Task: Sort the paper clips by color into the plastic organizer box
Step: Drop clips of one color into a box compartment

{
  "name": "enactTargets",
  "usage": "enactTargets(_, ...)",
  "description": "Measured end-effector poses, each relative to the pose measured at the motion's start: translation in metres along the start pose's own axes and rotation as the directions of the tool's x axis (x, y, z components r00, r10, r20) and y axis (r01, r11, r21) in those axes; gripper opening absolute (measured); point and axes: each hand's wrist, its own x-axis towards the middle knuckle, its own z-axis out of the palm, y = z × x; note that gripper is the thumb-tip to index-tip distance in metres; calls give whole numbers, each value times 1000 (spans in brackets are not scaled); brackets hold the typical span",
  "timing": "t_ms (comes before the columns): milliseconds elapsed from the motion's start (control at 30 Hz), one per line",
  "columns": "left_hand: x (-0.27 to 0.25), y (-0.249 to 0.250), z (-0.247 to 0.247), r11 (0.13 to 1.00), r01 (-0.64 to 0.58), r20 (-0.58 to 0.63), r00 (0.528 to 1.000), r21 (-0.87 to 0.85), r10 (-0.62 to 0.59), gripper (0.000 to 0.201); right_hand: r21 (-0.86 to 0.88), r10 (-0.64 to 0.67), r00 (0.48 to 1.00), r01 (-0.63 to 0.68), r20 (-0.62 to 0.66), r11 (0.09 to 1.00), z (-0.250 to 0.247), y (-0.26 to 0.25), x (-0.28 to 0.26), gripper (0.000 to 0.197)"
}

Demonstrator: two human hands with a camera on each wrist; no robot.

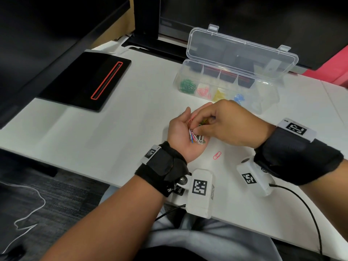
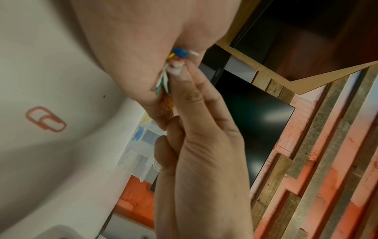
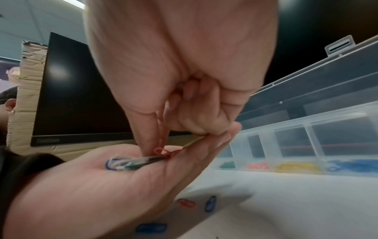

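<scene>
My left hand [image 1: 180, 127] lies palm up over the white table [image 1: 113, 129], fingers fairly straight. A bunch of mixed paper clips [image 1: 195, 137] rests in its palm, white, blue and pink among them. My right hand [image 1: 201, 127] reaches down into that palm, and its thumb and forefinger pinch a pink clip [image 3: 161, 151] at the end of the bunch [image 3: 131, 161]. The clear organizer box [image 1: 269, 95] stands behind with its lid [image 1: 241, 51] up. It holds green [image 1: 187, 85], pink [image 1: 204, 91], yellow [image 1: 219, 95] and blue [image 1: 239, 97] clips in separate compartments.
One pink clip [image 1: 217, 155] lies loose on the table near my right wrist. The right wrist view shows a red clip [image 3: 186, 203] and two blue ones [image 3: 210, 203] under my hands. A black pad [image 1: 84, 81] sits far left and a monitor [image 1: 244, 16] stands behind the box.
</scene>
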Motion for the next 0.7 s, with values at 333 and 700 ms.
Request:
enactTargets(333, -3, 1, 2, 1000, 9, 43, 999, 14, -10, 53, 14, -43, 997, 43, 63, 999, -1, -7, -9, 18)
enactTargets(700, -3, 0, 4, 999, -19, 43, 999, -43, 21, 55, 208, 60, 993, -38, -102, 977, 3, 3, -2, 9)
